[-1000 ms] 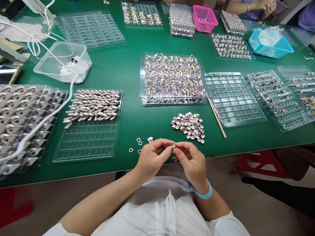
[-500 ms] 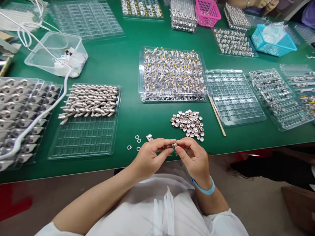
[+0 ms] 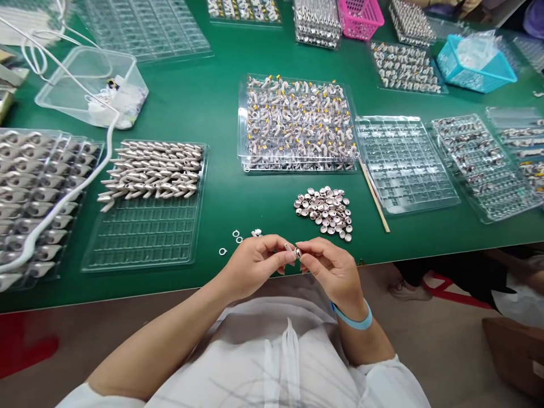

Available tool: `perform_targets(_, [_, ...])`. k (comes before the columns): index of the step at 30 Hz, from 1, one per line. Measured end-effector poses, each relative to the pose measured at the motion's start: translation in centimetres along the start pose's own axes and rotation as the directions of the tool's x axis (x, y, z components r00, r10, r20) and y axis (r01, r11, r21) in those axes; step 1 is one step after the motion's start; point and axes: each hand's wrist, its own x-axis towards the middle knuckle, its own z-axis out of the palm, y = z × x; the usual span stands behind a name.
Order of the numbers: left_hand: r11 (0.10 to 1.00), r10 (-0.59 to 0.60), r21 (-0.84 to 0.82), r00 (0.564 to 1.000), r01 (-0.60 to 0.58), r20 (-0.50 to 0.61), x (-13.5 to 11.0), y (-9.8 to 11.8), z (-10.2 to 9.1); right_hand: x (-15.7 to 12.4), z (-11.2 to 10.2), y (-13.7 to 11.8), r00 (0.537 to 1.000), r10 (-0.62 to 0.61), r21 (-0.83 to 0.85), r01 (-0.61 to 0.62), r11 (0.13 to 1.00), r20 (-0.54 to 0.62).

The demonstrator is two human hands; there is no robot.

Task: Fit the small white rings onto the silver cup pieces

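Note:
My left hand (image 3: 254, 262) and my right hand (image 3: 330, 266) meet at the near edge of the green table (image 3: 221, 113). Both pinch one small silvery part (image 3: 296, 250) between their fingertips. Just beyond the right hand lies a heap of small round silvery caps (image 3: 325, 211). A few little white rings (image 3: 233, 241) lie on the table left of my left hand. A half-filled clear tray of long silvery pieces (image 3: 148, 205) sits to the left.
A clear tray of curved pieces with yellow tips (image 3: 297, 124) stands ahead, an empty clear tray (image 3: 403, 164) and a thin wooden stick (image 3: 374, 195) to its right. More trays, a pink basket (image 3: 361, 17), a blue basket (image 3: 476, 68) and a white cable (image 3: 68, 204) surround them.
The view has tipped down a little, so the table things sit higher in the frame. My hands stay together on the small part, fingers shifting slightly.

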Motion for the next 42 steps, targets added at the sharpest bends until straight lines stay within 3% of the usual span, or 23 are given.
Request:
perform_targets(13, [0.963,-0.188,-0.166,0.970,0.213,0.155,0.6,-0.2,-0.6,0.5,-0.3,-0.3,0.979,-0.186,-0.222,0.201,0.954,0.087])
perform_targets(21, [0.912,-0.267,-0.280,0.953,0.298,0.143,0.7,-0.9,-0.7,0.2,0.2,0.0,0.927,-0.362,-0.411,0.371,0.833,0.102])
perform_targets(28, [0.896,-0.286,-0.314,0.949,0.315,0.135,0.6,-0.8,-0.4,0.0,0.6,0.4,0.893,-0.441,-0.517,0.418,0.747,0.084])
perform_targets(42, [0.912,-0.248,-0.292,0.955,0.288,0.165,0.6,-0.4,-0.3,-0.2,1.0,0.5,0.905,-0.425,-0.413,0.393,0.822,0.015])
